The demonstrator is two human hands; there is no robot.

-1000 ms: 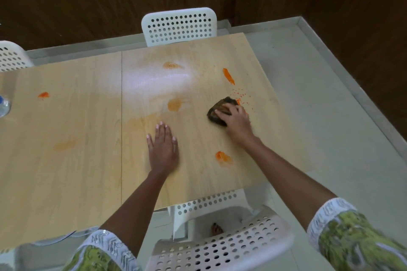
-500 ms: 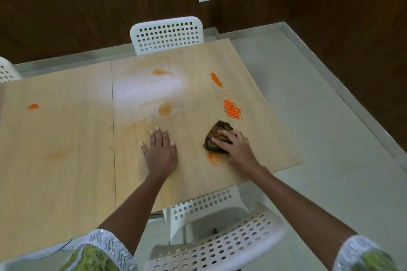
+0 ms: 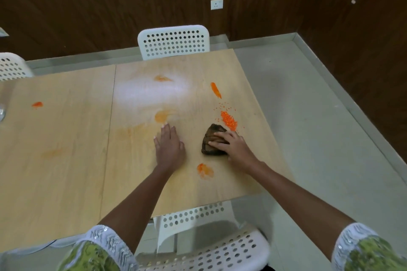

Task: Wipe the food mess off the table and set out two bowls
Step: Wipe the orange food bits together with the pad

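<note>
A person's right hand point(image 3: 234, 147) presses fingers-spread onto a crumpled dark brown cloth point(image 3: 212, 143) on a pale wood-grain table point(image 3: 66, 160), while the left hand point(image 3: 169, 147) lies flat and open on the bare surface beside it. The hand covers the cloth's right part. Just beyond the cloth sits a pile of loose orange granules point(image 3: 229, 120), with an orange streak point(image 3: 215, 90) farther back and a smeared orange blot point(image 3: 205, 169) nearer the table's front edge; fainter orange patches mark the middle and left of the table. A clear object at the far left edge point(image 3: 1, 112) is cut off and cannot be identified. No bowls are in view. White perforated plastic chairs point(image 3: 174, 40) stand around the table, the nearest one partly cut off below. Compared with half a second ago, the cloth has moved back off the front blot, which now lies exposed, toward the granules.
</note>
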